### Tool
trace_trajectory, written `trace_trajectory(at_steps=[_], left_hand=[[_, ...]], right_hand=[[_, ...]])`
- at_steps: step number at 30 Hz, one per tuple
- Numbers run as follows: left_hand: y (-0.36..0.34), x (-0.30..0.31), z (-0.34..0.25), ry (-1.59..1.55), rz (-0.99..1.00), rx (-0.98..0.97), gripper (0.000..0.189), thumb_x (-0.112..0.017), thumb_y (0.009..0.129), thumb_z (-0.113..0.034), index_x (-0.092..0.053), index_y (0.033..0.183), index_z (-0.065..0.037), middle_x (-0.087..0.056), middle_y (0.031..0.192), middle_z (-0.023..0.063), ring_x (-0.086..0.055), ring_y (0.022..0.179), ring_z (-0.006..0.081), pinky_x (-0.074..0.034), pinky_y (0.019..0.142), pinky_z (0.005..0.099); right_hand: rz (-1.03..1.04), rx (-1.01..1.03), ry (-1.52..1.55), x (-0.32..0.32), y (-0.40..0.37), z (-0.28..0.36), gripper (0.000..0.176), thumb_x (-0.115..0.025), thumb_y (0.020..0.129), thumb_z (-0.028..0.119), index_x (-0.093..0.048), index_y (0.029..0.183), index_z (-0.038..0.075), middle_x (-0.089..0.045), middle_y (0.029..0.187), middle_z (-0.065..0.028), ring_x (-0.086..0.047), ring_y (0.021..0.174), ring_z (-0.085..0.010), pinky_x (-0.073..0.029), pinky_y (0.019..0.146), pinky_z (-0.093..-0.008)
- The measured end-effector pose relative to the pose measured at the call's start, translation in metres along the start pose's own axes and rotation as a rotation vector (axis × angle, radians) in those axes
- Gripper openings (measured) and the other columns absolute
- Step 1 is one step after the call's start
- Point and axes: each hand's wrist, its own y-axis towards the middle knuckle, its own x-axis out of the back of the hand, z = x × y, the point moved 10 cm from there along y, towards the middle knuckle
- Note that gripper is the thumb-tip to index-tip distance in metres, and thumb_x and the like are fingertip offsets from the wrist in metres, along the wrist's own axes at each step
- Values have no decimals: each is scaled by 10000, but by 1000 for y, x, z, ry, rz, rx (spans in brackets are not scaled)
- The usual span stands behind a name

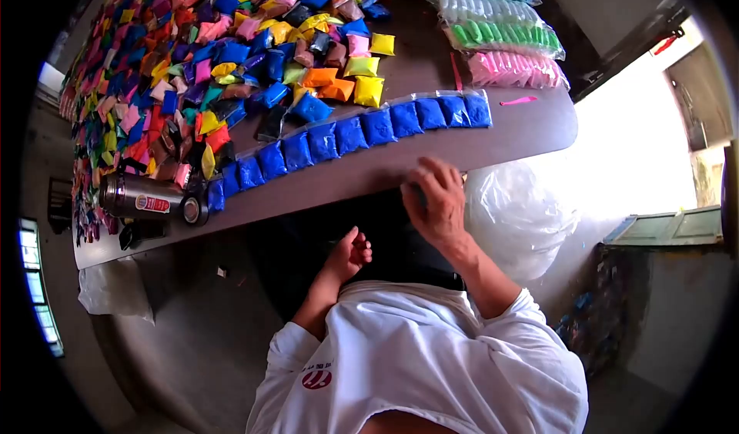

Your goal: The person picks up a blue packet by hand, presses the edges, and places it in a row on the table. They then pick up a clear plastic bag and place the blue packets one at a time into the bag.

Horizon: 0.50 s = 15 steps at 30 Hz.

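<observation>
Steel flask (146,197) with red-and-white label, lying on the surface (323,185); its lettering is illegible. Left hand (350,255): fingers loosely curled, apparently empty. Right hand (437,203): fingers bent, partly open, near the blue packet strip (336,139); contents unclear.

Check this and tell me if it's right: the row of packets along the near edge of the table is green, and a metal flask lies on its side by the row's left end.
Not quite: the head view shows the row of packets is blue. The metal flask is as you say.
</observation>
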Motion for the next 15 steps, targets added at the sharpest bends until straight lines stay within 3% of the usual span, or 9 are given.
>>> trace_trajectory(at_steps=[4,7,8,12,15], left_hand=[[4,4,0,1,7,5,295,-535,920,-380,-500,785,-120,-543,708,53,-500,590,176,-434,569,297],[6,7,0,-23,22,3,303,-557,908,-394,-521,783,-120,-557,720,58,-499,589,177,-436,571,298],[6,9,2,-25,27,8,303,-557,908,-394,-521,783,-120,-557,720,58,-499,589,177,-436,571,298],[9,14,5,-95,74,10,295,-617,870,-393,-559,783,-117,-582,736,69,-508,596,193,-446,582,307],[10,10,3,-116,133,19,276,-676,829,-359,-578,778,-106,-595,743,78,-530,629,207,-457,594,310]], right_hand=[[57,-14,-160,6,19,-18,443,-697,734,182,-574,1150,91,-461,1310,-177,-412,1215,-390,-324,989,-482],[17,-65,-314,13,29,-30,501,-685,747,211,-552,1218,103,-430,1353,-187,-351,1283,-391,-271,1032,-495],[-16,-98,-332,18,31,-42,483,-627,811,276,-534,1260,123,-397,1392,-189,-308,1317,-392,-225,1059,-496],[-72,-130,-485,33,41,-80,477,-528,883,348,-509,1304,122,-365,1425,-187,-285,1344,-373,-197,1086,-469],[108,-166,-514,18,38,-102,491,-449,929,412,-486,1329,130,-354,1439,-172,-275,1355,-353,-168,1094,-473]])
